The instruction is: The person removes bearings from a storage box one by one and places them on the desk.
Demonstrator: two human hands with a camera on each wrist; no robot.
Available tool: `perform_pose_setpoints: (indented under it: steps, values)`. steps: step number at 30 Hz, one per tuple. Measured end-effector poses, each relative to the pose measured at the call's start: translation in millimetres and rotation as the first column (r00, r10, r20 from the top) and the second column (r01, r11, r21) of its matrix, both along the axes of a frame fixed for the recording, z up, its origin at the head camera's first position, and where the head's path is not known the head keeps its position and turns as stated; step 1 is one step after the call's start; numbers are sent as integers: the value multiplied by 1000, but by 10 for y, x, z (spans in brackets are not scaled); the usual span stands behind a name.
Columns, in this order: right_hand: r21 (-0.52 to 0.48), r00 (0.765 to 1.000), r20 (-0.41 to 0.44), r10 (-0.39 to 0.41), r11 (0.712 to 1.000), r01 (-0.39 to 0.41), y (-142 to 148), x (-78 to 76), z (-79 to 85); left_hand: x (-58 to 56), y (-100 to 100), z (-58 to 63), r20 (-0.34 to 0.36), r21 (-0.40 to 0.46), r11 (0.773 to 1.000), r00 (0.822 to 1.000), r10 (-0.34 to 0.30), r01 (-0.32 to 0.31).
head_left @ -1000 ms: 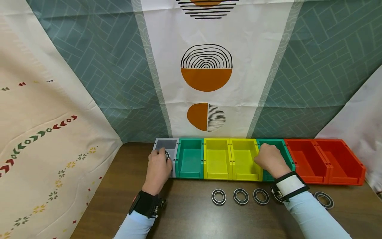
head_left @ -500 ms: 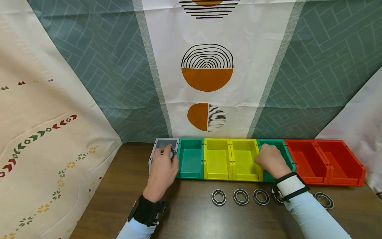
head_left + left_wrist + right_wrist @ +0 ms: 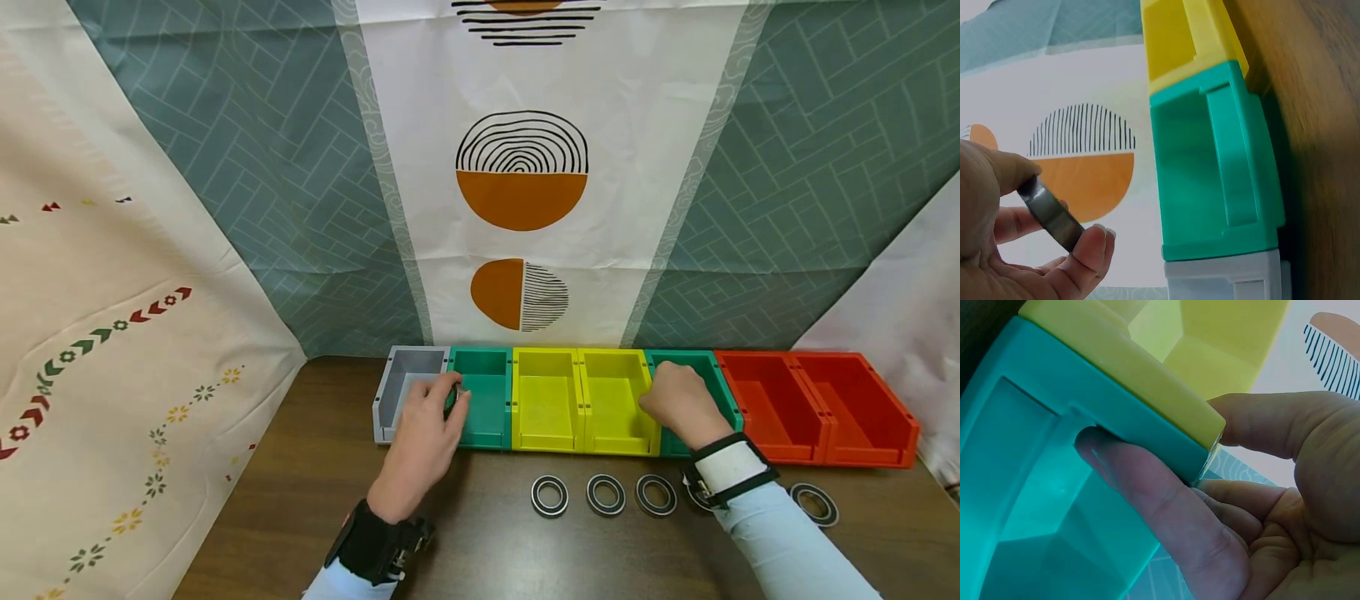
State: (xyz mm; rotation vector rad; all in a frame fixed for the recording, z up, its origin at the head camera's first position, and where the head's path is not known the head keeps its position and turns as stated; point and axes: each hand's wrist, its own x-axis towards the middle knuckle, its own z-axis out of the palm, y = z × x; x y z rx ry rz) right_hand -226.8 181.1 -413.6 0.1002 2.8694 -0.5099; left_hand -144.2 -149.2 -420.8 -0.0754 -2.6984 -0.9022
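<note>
My left hand (image 3: 422,437) pinches a bearing (image 3: 1052,215) on edge between thumb and fingers. In the head view that hand overlaps the grey bin (image 3: 381,408) and the left green bin (image 3: 491,400), with the bearing (image 3: 452,400) over the green one. My right hand (image 3: 684,402) pinches the adjoining walls of the right green bin (image 3: 997,456) and the yellow bin (image 3: 1147,369) beside it. One finger reaches inside the green bin while another digit lies on the yellow side; much of this green bin is hidden by the hand in the head view.
On the brown table (image 3: 480,550), several more bearings (image 3: 536,496) lie in a row before the bins, one partly under my right wrist. Another yellow bin (image 3: 546,400) and two red bins (image 3: 851,400) complete the line. A patterned cloth (image 3: 525,300) hangs behind.
My left hand has moved right with the bearing, from the grey bin to over the left green bin. The right hand stays where it was.
</note>
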Motion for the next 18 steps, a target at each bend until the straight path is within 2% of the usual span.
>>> perform_pose_setpoints:
  steps: [6, 12, 18]
  values:
    - [0, 1000, 1, 1, 1000, -1, -1, 3, 16, 51, 42, 29, 37, 27, 999, 999, -22, 21]
    - [-2, 1000, 5, -1, 1000, 1, 0, 2, 19, 121, 81, 68, 25, 41, 998, 999, -40, 39]
    - [-6, 1000, -5, 8, 1000, -8, 11, -4, 17, 183, 123, 91, -22, 27, 996, 996, -81, 81]
